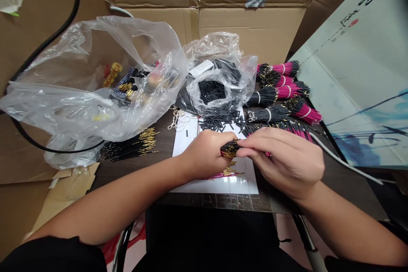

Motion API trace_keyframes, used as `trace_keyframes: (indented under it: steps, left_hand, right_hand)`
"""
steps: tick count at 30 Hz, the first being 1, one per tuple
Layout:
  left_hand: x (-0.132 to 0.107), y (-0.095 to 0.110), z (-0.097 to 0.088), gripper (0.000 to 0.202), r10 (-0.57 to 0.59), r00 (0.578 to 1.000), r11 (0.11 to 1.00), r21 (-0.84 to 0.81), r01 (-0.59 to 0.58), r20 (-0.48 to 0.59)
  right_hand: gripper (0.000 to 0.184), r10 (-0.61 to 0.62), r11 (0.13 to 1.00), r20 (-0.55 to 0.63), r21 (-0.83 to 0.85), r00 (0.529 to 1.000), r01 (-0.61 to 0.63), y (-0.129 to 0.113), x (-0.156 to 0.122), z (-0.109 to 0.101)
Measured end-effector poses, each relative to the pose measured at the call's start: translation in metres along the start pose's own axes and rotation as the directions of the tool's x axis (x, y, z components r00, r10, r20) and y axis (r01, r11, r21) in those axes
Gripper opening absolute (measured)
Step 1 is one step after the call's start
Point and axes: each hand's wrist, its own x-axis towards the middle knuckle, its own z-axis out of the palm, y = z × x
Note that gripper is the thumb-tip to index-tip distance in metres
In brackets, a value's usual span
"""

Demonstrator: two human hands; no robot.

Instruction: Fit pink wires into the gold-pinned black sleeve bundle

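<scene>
Wire bundle (pixel 230 148), black-sleeved with gold pin ends, sits between both hands, just above a white paper sheet (pixel 245 185). Left hand (pixel 204 155): grip closed around the bundle. Right hand (pixel 282 162): grip pinched together on the bundle's other side, fingers (pixel 251 149) against it. Judgement: firm, even pressure and level pin ends should handle best; a slack grip risks splayed pins. Close by: loose black sleeves (pixel 219 121), loose gold pins (pixel 228 172), bundled pink-and-black wires (pixel 287 89) on the dark surface (pixel 162 144).
</scene>
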Motion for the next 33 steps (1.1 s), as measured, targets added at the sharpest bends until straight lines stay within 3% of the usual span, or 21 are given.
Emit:
trace_keyframes:
  steps: [23, 29, 33]
  left_hand:
    - [-0.0011, -0.0008, -0.0007, 0.014, 0.007, 0.999, 0.994, 0.11, -0.011, 0.038]
    - [-0.0005, -0.0006, -0.0012, 0.014, -0.012, 0.999, 0.992, 0.126, 0.007, 0.036]
    - [0.0002, -0.0002, -0.0021, 0.01, -0.038, 0.998, 0.99, 0.135, 0.032, 0.044]
  right_hand:
    - [0.021, 0.025, 1.0, 0.059, 0.012, 0.998, -0.026, 0.0002, -0.0015, -0.0022]
    - [0.02, -0.008, 1.0, 0.102, 0.009, 0.995, 0.007, 0.0009, -0.0002, -0.0023]
    - [0.03, -0.047, 0.998, 0.1, -0.044, 0.994, 0.052, 0.0009, -0.0043, -0.0036]
